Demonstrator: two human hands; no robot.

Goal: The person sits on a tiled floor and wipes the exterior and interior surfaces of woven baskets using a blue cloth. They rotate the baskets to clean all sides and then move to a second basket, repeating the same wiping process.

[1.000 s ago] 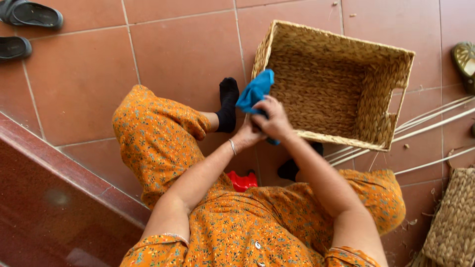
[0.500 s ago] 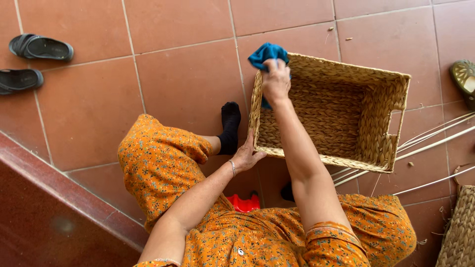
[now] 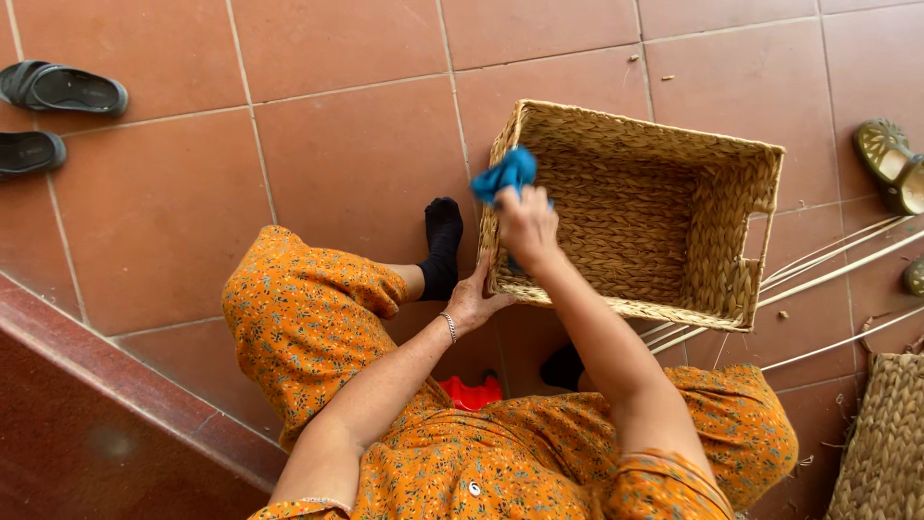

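Observation:
A rectangular woven straw basket (image 3: 731, 207) lies on the red tiled floor in front of me, its opening facing up. My right hand (image 3: 527, 226) grips a blue cloth (image 3: 505, 175) and holds it against the basket's left rim. My left hand (image 3: 474, 303) steadies the basket's near left corner from below, fingers pressed on the weave. I sit low, in an orange flowered garment and black socks.
Two dark sandals (image 3: 58, 91) lie at the far left. A green shoe (image 3: 890, 164) is at the right edge. Long pale reeds (image 3: 828, 265) stretch right of the basket, and another woven piece (image 3: 885, 433) sits bottom right. A red object (image 3: 472, 393) shows under me.
My right hand with the blue cloth went from the near corner up to the far left corner, then came back down along the left rim. The left hand stayed on the corner.

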